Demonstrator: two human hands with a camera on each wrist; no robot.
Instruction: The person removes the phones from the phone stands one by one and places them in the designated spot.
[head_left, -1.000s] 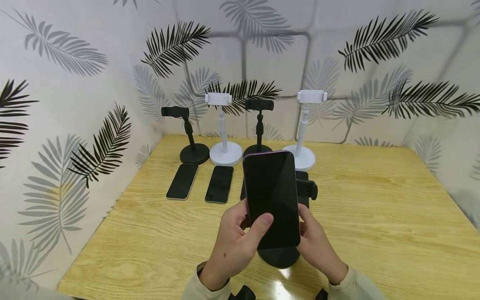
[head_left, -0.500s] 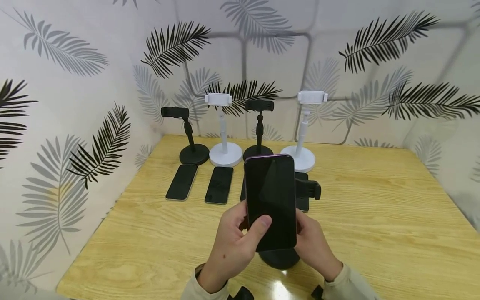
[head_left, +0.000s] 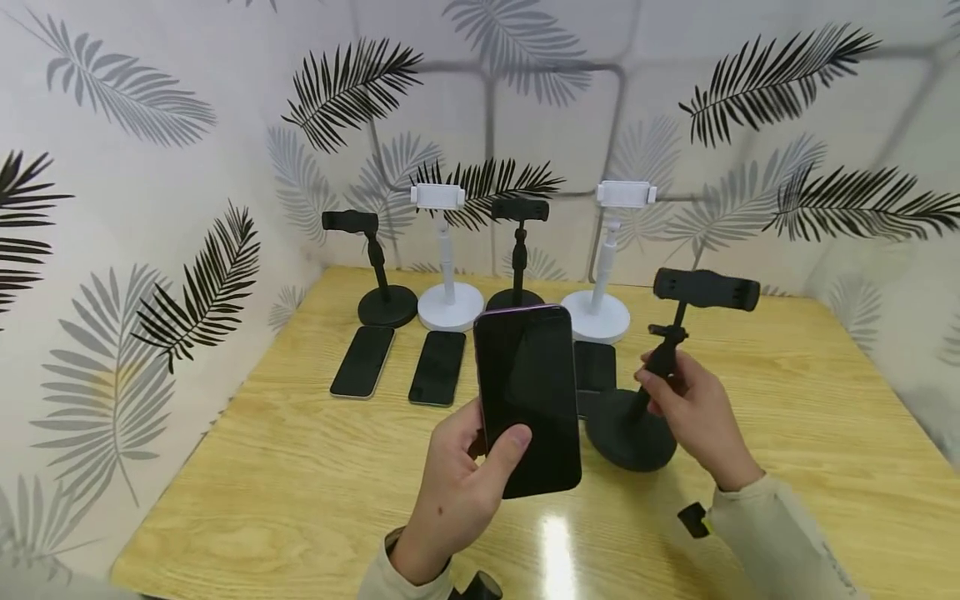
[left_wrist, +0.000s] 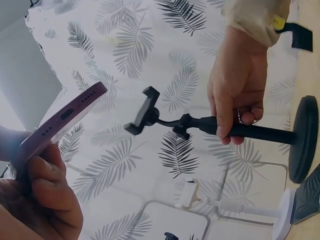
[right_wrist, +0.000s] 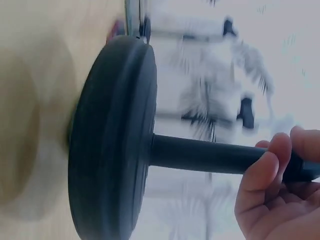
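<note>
In the head view my left hand (head_left: pixel 453 492) holds a smartphone (head_left: pixel 528 400) upright, its dark screen towards me and the thumb across the lower screen. The left wrist view shows this phone's purple edge with the charging port. To the right, my right hand (head_left: pixel 701 421) grips the pole of a black phone stand (head_left: pixel 630 433). That stand leans a little, its clamp (head_left: pixel 705 289) at the top with no phone in it. The right wrist view has the round base (right_wrist: pixel 112 145) apparently lifted off the tabletop, with fingers and thumb around the pole.
Along the back of the wooden table (head_left: pixel 300 500) stand a black stand (head_left: pixel 387 307), a white stand (head_left: pixel 450 308), another black stand (head_left: pixel 519 210) and another white stand (head_left: pixel 597 317). Before them lie a phone (head_left: pixel 363 362), a second phone (head_left: pixel 438 368) and a third phone (head_left: pixel 595 365), partly covered.
The black stand, earlier behind the held phone, has moved right and up in my right hand, away from that phone. My left hand and phone have shifted slightly left.
</note>
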